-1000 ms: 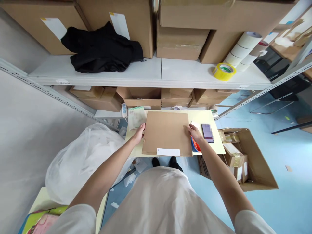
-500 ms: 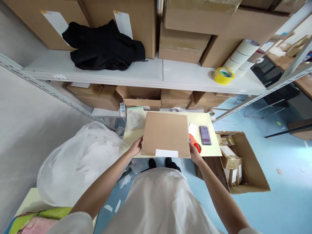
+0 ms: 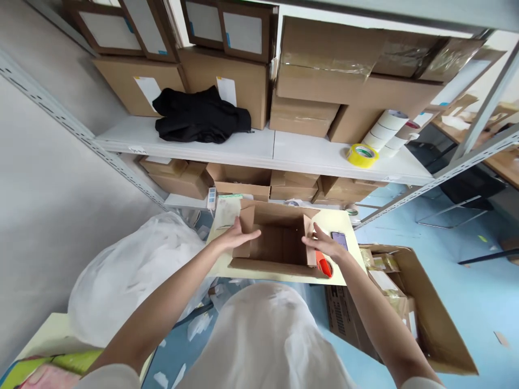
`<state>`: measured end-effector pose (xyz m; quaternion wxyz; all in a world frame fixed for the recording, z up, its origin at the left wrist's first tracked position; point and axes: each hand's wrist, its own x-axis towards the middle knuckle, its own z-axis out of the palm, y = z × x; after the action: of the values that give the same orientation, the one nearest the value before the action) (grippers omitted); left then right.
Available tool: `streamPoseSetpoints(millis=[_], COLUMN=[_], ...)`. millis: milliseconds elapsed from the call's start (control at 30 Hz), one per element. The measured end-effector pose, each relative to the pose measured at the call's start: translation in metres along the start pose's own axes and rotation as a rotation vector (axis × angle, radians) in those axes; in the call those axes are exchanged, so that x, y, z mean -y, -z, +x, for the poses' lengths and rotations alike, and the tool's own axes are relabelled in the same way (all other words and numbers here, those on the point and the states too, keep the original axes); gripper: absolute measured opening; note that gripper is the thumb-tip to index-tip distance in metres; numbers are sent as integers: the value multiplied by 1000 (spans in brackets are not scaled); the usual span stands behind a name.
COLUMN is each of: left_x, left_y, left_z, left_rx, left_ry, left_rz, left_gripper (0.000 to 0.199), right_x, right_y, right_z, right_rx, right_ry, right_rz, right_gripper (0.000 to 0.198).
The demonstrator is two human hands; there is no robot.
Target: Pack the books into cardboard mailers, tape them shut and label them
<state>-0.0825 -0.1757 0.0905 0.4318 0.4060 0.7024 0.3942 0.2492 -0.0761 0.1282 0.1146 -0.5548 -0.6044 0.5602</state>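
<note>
While our two hands press on its side flaps, an open cardboard box (image 3: 275,243) stands on a small yellow table (image 3: 344,273).

Our left hand (image 3: 237,237) lies flat, fingers spread, on the left flap; our right hand (image 3: 324,246) rests open-fingered against the right flap, neither one gripping. We see the box upright near the table's front edge, its top open and its inside bare, so we judge it set up but not yet filled or sealed. Beside the right hand lie a red tape dispenser (image 3: 324,266) and a phone (image 3: 339,239). Beyond the far edge rises shelving (image 3: 267,154) stacked with cartons, a black garment (image 3: 200,114) and a yellow tape roll (image 3: 360,155).
</note>
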Motion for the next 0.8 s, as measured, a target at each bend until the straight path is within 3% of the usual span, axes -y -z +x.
streamPoseSetpoints(millis=[67, 133, 200, 300, 367, 400, 467, 533, 600, 700, 800], left_x=[-7, -12, -14, -9, -3, -1, 0, -4, -10, -18, -17], left_y=[-13, -21, -21, -7, 8, 16, 30, 39, 41, 35, 25], left_z=[2, 3, 3, 0, -4, -6, -13, -21, -29, -38, -41], left_rx=[-36, -75, -58, 119, 200, 178, -1, -221, -280, -109, -21], left_ry=[129, 163, 137, 189, 202, 167, 16, -188, -370, -477, -376], left_rz=[64, 79, 30, -66, -122, -133, -53, 176, 432, 658, 796], left_gripper=[107, 112, 101, 73, 65, 66, 71, 72, 57, 19, 26], right_x=[3, 2, -2, -12, -19, -23, -29, -32, -34, -34, -37], right_y=[-8, -13, -11, 5, 21, 28, 39, 45, 45, 39, 29], right_z=[8, 15, 20, 22, 19, 17, 11, 5, -2, -11, -19], right_rx=[6, -15, -25, 23, 68, 80, 30, -113, -254, -296, -301], right_ry=[-3, 10, 15, 36, 76, 109, 200, 306, 387, 446, 401], right_rz=[-115, -182, -200, -125, -13, 34, 32, -164, -496, -932, -1122], right_gripper=[116, 115, 110, 97, 86, 81, 76, 73, 67, 60, 57])
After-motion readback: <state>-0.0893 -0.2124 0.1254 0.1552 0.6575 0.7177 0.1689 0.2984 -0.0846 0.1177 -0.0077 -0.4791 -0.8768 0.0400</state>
